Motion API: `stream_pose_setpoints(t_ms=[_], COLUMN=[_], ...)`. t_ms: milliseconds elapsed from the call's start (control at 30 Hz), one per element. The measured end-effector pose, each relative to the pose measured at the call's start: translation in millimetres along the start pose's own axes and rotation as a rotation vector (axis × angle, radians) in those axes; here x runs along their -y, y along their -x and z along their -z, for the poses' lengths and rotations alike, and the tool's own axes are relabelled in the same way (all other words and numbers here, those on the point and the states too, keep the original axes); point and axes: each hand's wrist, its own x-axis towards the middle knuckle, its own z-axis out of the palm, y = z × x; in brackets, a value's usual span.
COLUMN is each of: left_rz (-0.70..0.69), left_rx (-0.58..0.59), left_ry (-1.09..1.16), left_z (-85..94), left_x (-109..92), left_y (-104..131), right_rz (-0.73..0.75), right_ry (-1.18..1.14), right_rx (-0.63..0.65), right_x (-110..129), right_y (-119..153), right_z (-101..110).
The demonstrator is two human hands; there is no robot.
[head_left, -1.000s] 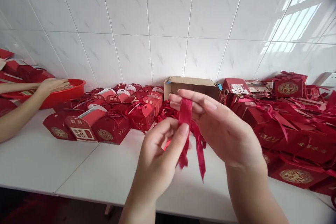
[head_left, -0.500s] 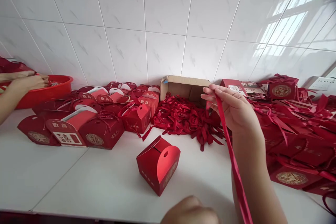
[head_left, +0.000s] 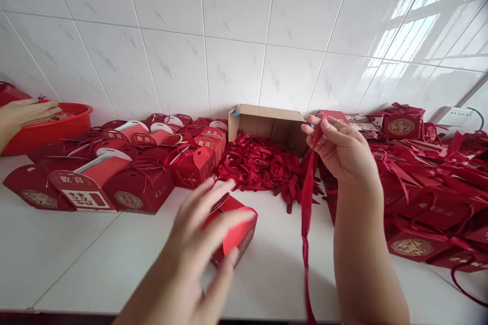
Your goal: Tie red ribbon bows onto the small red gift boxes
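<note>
Hands, two, mine, set well apart. Right hand [head_left: 345, 152]: raised, the upper end of a ribbon [head_left: 307, 213] pinched between thumb and fingers; ribbon dark red, hanging long and slightly twisted down past the near edge of the worktop [head_left: 278, 269]. Left hand [head_left: 198, 236]: blurred, fingers spread and thumb held away from them, in front of a box [head_left: 244, 238]; whether it touches, I cannot tell. Box: red, single, standing on the worktop before me, partly hidden by my fingers, rounded flap facing me. Behind it, one heap [head_left: 267, 167] of loose red ribbons, spilling from a cardboard carton [head_left: 292, 134] that opens towards me, near the tiled wall [head_left: 236, 5]. To my left, a group of red boxes [head_left: 139, 193], several bearing gold or white print; beyond, a red basin [head_left: 72, 127] with another person's hand [head_left: 32, 111] at its rim. To my right, stacked red boxes [head_left: 414, 246], many ribboned.
</note>
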Motion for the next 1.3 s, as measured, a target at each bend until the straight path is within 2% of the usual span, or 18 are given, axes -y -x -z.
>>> stream_pose_setpoints(t_ms=[33,67,133,233,333,433,567,633,700,800,1033,1300], left_rz=[0.06,0.086,0.118,0.18,0.231,0.267,0.346,0.323,0.286,0.265,0.258,0.266], left_rx=[-0.025,0.001,0.112,0.26,0.31,0.251,0.065,-0.018,-0.053,-0.018,0.044,0.065], left_ry=[-0.037,-0.048,-0.021,0.033,0.022,-0.022,-0.08,-0.097,-0.105,-0.102,-0.013,0.111], left_z=[-4.4,-9.4,-19.8,-32.0,-37.7,-38.0,-35.7,-36.0,-38.1,-43.7,-53.1,-55.1], left_x=[14.5,27.3,45.6,54.1,51.2,48.1,45.3,43.5,41.8,40.5,41.8,41.7], left_y=[-3.1,-6.1,-11.2,-16.3,-18.6,-20.7,-26.8,-30.4,-33.1,-35.1,-38.9,-41.8], right_rz=[0.003,0.004,-0.009,-0.044,-0.088,-0.183,-0.342,-0.405,-0.468,-0.521,-0.462,-0.429], right_ry=[-0.011,-0.027,-0.06,-0.05,0.07,0.302,0.693,0.824,0.904,0.97,0.95,0.99], right_rx=[0.021,0.038,0.064,0.109,0.196,0.369,0.755,0.931,1.009,1.04,1.062,1.051], right_x=[1.1,1.9,2.7,2.8,3.4,3.3,-7.2,-18.2,-30.0,-42.2,-52.3,-58.3], right_y=[-0.1,-0.2,0.1,3.5,10.9,18.2,19.8,17.1,14.2,12.5,17.7,20.2], right_z=[0.7,1.4,2.0,-0.7,-7.8,-17.8,-30.9,-35.4,-38.8,-44.0,-55.1,-57.5])
